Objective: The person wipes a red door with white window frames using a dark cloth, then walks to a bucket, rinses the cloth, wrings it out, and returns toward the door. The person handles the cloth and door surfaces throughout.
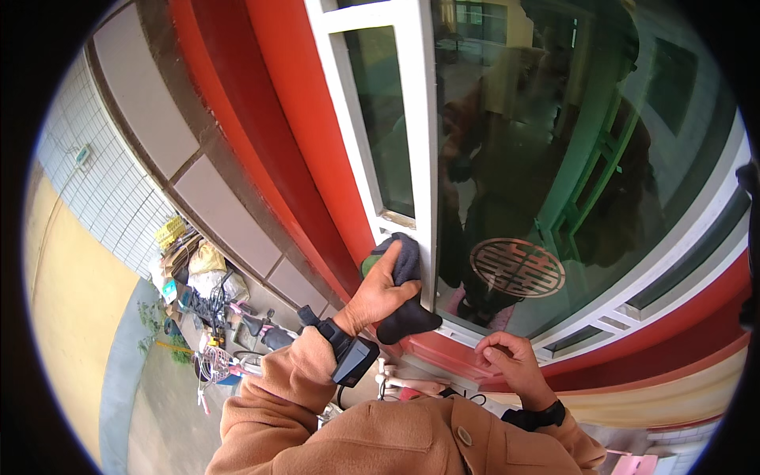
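My left hand [380,294] grips a dark grey cloth [406,261] with a green part and presses it on the white door frame [424,178], just below a narrow glass pane [383,119]. A black piece of the cloth or another dark item hangs beneath that hand. My right hand [510,362], its fingers curled and nothing seen in them, is near the bottom edge of the large glass pane [504,196]. A round red paper-cut decoration [518,267] is on that glass, which also shows reflections.
Red door surround [297,119] and a tiled wall [225,208] run along the left. Below left stand a bicycle with a pink basket [214,363] and a heap of bags and cardboard [205,267]. Something pale pink [409,385] lies low by my coat.
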A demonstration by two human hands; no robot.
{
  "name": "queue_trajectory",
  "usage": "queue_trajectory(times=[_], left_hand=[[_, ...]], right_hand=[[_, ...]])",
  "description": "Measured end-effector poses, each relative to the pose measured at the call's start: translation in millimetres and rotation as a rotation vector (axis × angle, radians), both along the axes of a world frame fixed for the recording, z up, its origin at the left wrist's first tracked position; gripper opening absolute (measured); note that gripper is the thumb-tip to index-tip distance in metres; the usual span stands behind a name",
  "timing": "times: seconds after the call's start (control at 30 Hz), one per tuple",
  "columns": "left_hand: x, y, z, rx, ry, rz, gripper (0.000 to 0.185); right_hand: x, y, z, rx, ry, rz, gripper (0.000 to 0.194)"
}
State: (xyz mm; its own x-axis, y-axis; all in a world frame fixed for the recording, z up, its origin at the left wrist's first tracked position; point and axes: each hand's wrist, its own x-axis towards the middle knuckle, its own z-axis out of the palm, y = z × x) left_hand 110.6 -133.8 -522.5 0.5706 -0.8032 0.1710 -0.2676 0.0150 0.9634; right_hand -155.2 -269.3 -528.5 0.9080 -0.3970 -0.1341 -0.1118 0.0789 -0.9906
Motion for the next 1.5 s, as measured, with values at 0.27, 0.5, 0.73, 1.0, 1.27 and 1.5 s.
queue_trajectory(times=[0.27,0.5,0.73,1.0,1.27,1.5], left_hand=[[58,68,17,0.669,-1.049,0.157,0.046],[12,38,4,0.334,-0.510,0.200,0.045],[47,84,6,0.260,-0.661,0.003,0.045],[68,61,-2,0.473,-0.876,0.144,0.043],[32,74,-2,0.014,-0.182,-0.033,0.037],[12,134,-22,-0.291,1.072,-0.371,0.046]], right_hand=[[30,45,-8,-0.072,0.003,0.027,0.012],[2,34,-5,-0.067,0.046,-0.048,0.012],[55,85,-4,0.040,0.125,0.071,0.012],[52,57,-15,-0.089,0.082,0.013,0.012],[37,81,-8,-0.038,0.073,0.090,0.013],[31,106,5,-0.177,0.010,0.085,0.012]])
